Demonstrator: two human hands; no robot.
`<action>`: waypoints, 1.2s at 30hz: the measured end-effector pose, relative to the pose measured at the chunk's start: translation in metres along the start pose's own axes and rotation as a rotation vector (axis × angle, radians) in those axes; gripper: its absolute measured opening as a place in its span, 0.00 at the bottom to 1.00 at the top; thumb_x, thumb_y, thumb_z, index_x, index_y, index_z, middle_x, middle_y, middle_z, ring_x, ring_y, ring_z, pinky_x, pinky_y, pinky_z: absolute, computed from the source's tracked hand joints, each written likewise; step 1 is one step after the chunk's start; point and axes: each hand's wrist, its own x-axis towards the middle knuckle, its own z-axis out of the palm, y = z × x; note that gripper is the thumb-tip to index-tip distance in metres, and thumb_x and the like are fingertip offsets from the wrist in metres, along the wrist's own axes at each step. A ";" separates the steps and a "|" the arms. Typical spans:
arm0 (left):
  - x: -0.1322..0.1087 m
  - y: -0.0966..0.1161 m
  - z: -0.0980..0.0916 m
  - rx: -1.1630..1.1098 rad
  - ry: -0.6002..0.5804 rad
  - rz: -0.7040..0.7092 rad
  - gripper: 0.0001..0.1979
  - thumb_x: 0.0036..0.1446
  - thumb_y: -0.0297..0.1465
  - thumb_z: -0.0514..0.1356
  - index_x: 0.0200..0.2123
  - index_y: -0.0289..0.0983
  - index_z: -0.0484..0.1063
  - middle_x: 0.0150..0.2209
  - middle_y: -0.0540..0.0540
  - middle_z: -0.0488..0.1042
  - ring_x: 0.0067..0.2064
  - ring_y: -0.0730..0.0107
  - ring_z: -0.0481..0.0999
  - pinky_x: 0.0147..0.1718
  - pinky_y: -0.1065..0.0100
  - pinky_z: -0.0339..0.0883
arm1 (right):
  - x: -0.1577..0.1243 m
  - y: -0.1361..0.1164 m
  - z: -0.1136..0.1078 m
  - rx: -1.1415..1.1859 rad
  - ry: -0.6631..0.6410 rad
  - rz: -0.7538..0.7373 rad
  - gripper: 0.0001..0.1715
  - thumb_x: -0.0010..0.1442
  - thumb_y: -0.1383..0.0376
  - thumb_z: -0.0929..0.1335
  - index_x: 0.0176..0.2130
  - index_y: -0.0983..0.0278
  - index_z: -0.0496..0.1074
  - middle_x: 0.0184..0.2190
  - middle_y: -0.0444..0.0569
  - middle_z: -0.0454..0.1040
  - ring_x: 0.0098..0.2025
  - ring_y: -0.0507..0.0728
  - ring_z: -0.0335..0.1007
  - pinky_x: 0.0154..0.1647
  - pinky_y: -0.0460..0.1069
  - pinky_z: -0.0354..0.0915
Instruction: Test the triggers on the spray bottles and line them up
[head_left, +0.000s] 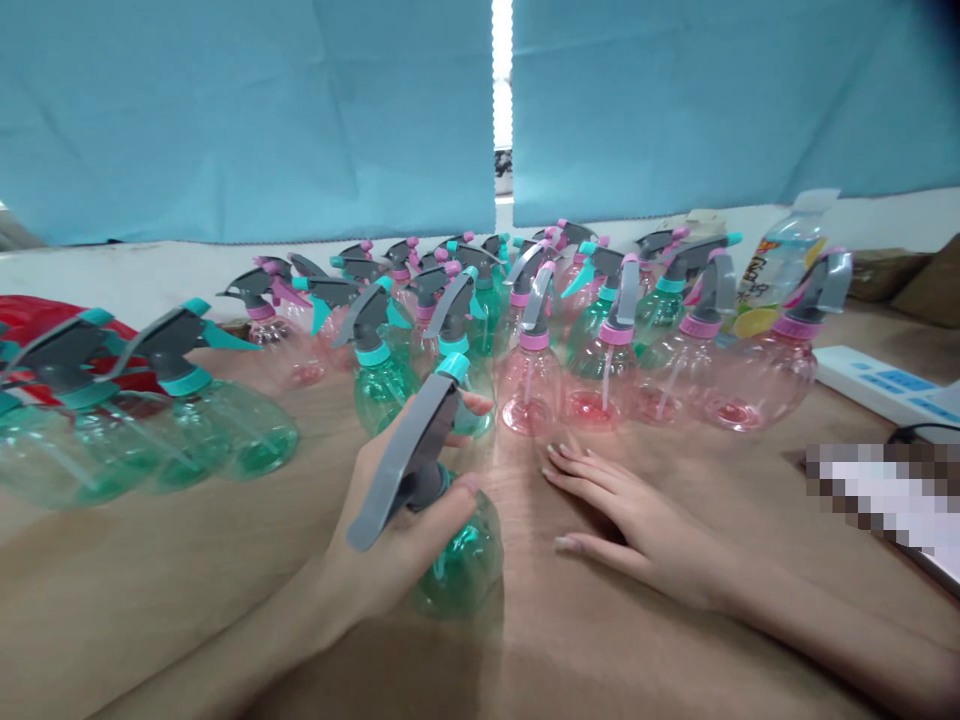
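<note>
My left hand (401, 520) is wrapped round the neck of a green spray bottle (469, 565) with a grey trigger head and turquoise nozzle. Part of its neck is hidden by my fingers. My right hand (637, 520) rests flat on the brown table (585, 640), fingers stretched out and holding nothing. Just beyond its fingertips stand pink spray bottles (529, 385). Behind my left hand is another green spray bottle (382, 390), upright among the others.
More green spray bottles (259, 430) stand at the left, by a red bag-like item (30, 315). A labelled drink bottle (787, 250) is at the back right. A white device (877, 380) and a pixelated flat object (892, 500) lie right. Blue curtains (247, 120) hang behind.
</note>
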 end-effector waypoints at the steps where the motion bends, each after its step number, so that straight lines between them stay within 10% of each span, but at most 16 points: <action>1: -0.001 0.000 0.000 0.011 0.015 -0.005 0.20 0.50 0.28 0.58 0.48 0.45 0.70 0.45 0.49 0.79 0.43 0.60 0.79 0.44 0.59 0.73 | 0.000 0.000 0.000 0.000 -0.001 0.001 0.39 0.65 0.44 0.62 0.67 0.59 0.56 0.69 0.51 0.52 0.70 0.65 0.45 0.67 0.66 0.50; 36: -0.001 -0.003 0.003 -0.036 0.025 0.048 0.22 0.51 0.28 0.58 0.51 0.44 0.71 0.52 0.47 0.77 0.41 0.63 0.81 0.44 0.62 0.76 | 0.001 0.000 -0.001 -0.039 -0.027 -0.009 0.41 0.65 0.43 0.61 0.67 0.64 0.55 0.70 0.53 0.50 0.70 0.64 0.44 0.67 0.65 0.50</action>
